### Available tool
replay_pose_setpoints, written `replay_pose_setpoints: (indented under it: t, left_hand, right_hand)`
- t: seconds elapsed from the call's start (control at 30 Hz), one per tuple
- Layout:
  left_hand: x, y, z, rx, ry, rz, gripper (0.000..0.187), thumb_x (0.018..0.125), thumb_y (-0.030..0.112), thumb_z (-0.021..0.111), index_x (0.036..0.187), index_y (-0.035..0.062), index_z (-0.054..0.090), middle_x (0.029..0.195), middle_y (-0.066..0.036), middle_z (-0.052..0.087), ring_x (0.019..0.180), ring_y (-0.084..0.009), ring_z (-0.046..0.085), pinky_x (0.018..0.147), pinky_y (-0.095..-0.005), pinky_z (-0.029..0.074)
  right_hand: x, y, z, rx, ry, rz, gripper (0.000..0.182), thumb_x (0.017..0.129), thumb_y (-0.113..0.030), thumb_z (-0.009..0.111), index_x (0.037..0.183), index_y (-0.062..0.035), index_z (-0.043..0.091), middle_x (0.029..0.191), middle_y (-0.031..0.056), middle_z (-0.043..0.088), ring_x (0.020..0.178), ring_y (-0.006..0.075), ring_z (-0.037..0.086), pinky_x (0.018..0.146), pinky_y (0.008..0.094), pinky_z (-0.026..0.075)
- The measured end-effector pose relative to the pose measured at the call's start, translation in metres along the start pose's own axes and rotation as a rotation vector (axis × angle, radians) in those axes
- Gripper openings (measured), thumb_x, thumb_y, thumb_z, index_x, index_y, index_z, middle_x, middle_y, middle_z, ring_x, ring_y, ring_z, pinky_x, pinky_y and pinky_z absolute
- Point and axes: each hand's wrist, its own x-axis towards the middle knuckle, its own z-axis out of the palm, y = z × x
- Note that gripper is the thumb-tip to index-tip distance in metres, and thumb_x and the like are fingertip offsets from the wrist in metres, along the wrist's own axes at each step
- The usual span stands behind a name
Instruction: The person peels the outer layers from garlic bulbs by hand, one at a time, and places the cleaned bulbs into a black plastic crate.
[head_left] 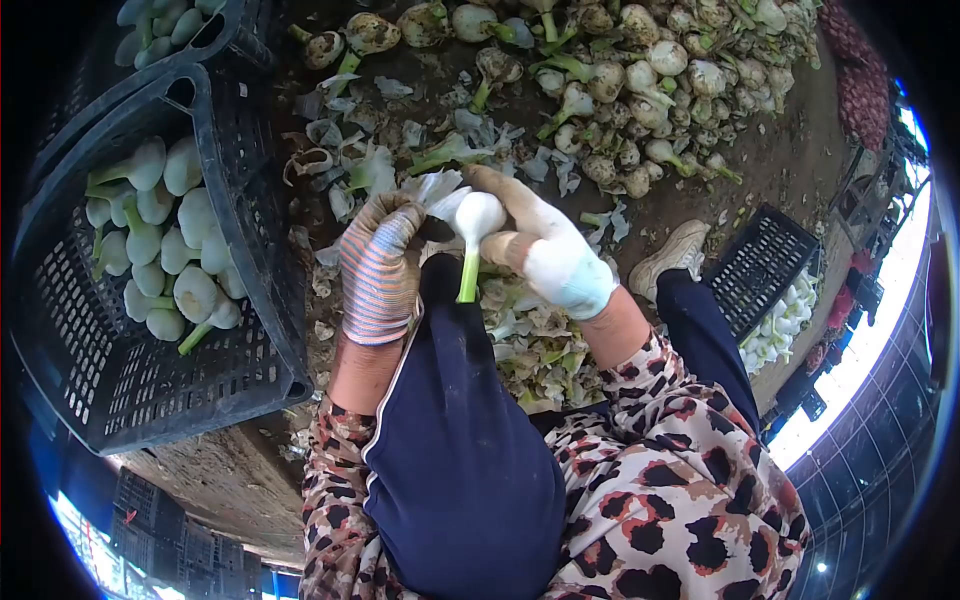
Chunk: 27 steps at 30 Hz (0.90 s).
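A peeled white garlic bulb (pixel 481 214) with a short green stem pointing down is between the fingers of my right hand (pixel 548 245), which wears a stained white glove. My left hand (pixel 381 262), in a striped glove, is closed on a papery piece of garlic skin (pixel 436 190) right beside the bulb. The left fingertips are partly hidden. Both hands are above my knee, with loose peelings (pixel 530 345) on the ground below.
On the left, a black plastic crate (pixel 205 395) holds several clean bulbs. A pile of dirty, unpeeled garlic (pixel 640 90) spreads across the ground ahead. A smaller black crate (pixel 765 262) lies at the right, near my shoe (pixel 668 258) and more white bulbs (pixel 785 325).
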Motion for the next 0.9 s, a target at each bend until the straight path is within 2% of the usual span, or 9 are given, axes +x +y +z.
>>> replay_pose_setpoints:
  t: [0.13, 0.23, 0.3, 0.37, 0.43, 0.5, 0.63, 0.83, 0.9]
  left_hand:
    - [0.009, -0.002, -0.002, 0.318, -0.103, 0.128, 0.020, 0.087, 0.012, 0.064, 0.100, -0.0035, 0.066, 0.084, -0.004, 0.066, 0.075, -0.0090, 0.058, 0.071, -0.0262, 0.050]
    - [0.012, 0.000, 0.000, 0.617, -0.098, 0.103, 0.020, 0.088, 0.013, 0.065, 0.100, -0.0038, 0.067, 0.085, -0.004, 0.066, 0.075, -0.0083, 0.057, 0.071, -0.0253, 0.049]
    - [0.010, -0.007, 0.002, 0.616, -0.130, 0.124, 0.021, 0.088, 0.013, 0.065, 0.100, -0.0043, 0.067, 0.087, -0.003, 0.067, 0.075, -0.0082, 0.057, 0.071, -0.0251, 0.049]
    - [0.010, -0.012, -0.002, 0.581, -0.121, 0.130, 0.018, 0.089, 0.014, 0.063, 0.096, -0.0018, 0.066, 0.083, -0.003, 0.067, 0.078, -0.0104, 0.060, 0.073, -0.0261, 0.049]
    - [0.018, -0.015, -0.014, 0.461, -0.154, 0.108, 0.019, 0.090, 0.013, 0.061, 0.100, -0.0027, 0.065, 0.093, -0.008, 0.068, 0.084, -0.0166, 0.065, 0.078, -0.0302, 0.052]
    - [0.026, -0.014, -0.018, -0.016, 0.022, 0.159, 0.019, 0.090, 0.010, 0.058, 0.105, -0.0018, 0.063, 0.103, -0.013, 0.067, 0.092, -0.0239, 0.067, 0.084, -0.0378, 0.055]
    - [0.047, -0.010, -0.044, -0.103, 0.408, 0.140, 0.024, 0.088, 0.002, 0.054, 0.112, 0.0002, 0.058, 0.114, -0.016, 0.063, 0.101, -0.0287, 0.064, 0.092, -0.0468, 0.055]
    - [0.029, -0.011, -0.030, 0.073, 0.065, 0.208, 0.059, 0.087, 0.001, 0.053, 0.145, 0.0057, 0.043, 0.136, -0.018, 0.051, 0.126, -0.0314, 0.052, 0.113, -0.0440, 0.040]
    - [0.028, -0.006, -0.031, 0.057, -0.437, 0.093, 0.062, 0.088, 0.009, 0.058, 0.147, 0.0061, 0.042, 0.143, -0.018, 0.049, 0.131, -0.0313, 0.050, 0.115, -0.0454, 0.037]
  right_hand:
    - [-0.001, 0.015, 0.006, 0.457, 0.093, 0.041, 0.080, 0.082, -0.001, 0.059, 0.154, 0.0046, 0.024, 0.116, 0.0115, 0.060, 0.086, 0.0139, 0.057, 0.074, 0.0244, 0.048]
    - [0.007, 0.009, 0.006, 0.303, 0.136, 0.067, 0.084, 0.082, -0.002, 0.061, 0.154, 0.0068, 0.018, 0.110, 0.0106, 0.060, 0.086, 0.0141, 0.057, 0.075, 0.0247, 0.048]
    - [0.006, 0.023, 0.013, 0.211, 0.243, 0.082, 0.086, 0.081, -0.003, 0.064, 0.152, 0.0091, 0.018, 0.105, 0.0107, 0.062, 0.084, 0.0161, 0.060, 0.071, 0.0268, 0.051]
    - [0.008, 0.040, 0.012, 0.229, 0.388, 0.224, 0.063, 0.081, -0.004, 0.060, 0.140, 0.0064, 0.039, 0.114, 0.0133, 0.062, 0.088, 0.0228, 0.065, 0.073, 0.0319, 0.054]
    - [0.006, 0.053, 0.001, 0.428, 0.281, 0.288, 0.072, 0.083, -0.004, 0.064, 0.148, 0.0018, 0.033, 0.104, 0.0119, 0.063, 0.082, 0.0205, 0.065, 0.064, 0.0332, 0.057]
    - [-0.005, 0.049, 0.007, 0.692, 0.159, 0.240, 0.057, 0.087, -0.007, 0.060, 0.141, -0.0018, 0.044, 0.104, 0.0116, 0.063, 0.081, 0.0204, 0.065, 0.061, 0.0334, 0.058]
    - [-0.016, 0.029, 0.003, 0.877, -0.075, 0.225, 0.045, 0.093, -0.021, 0.063, 0.133, -0.0037, 0.051, 0.102, 0.0115, 0.063, 0.080, 0.0148, 0.064, 0.060, 0.0314, 0.055]
    - [-0.015, 0.037, 0.004, 0.970, -0.108, 0.139, 0.043, 0.095, -0.026, 0.061, 0.132, -0.0058, 0.053, 0.103, 0.0108, 0.063, 0.070, 0.0136, 0.064, 0.054, 0.0327, 0.054]
    - [-0.016, 0.027, 0.004, 1.042, -0.130, 0.183, 0.042, 0.095, -0.026, 0.060, 0.132, -0.0059, 0.053, 0.101, 0.0111, 0.064, 0.068, 0.0140, 0.064, 0.052, 0.0318, 0.053]
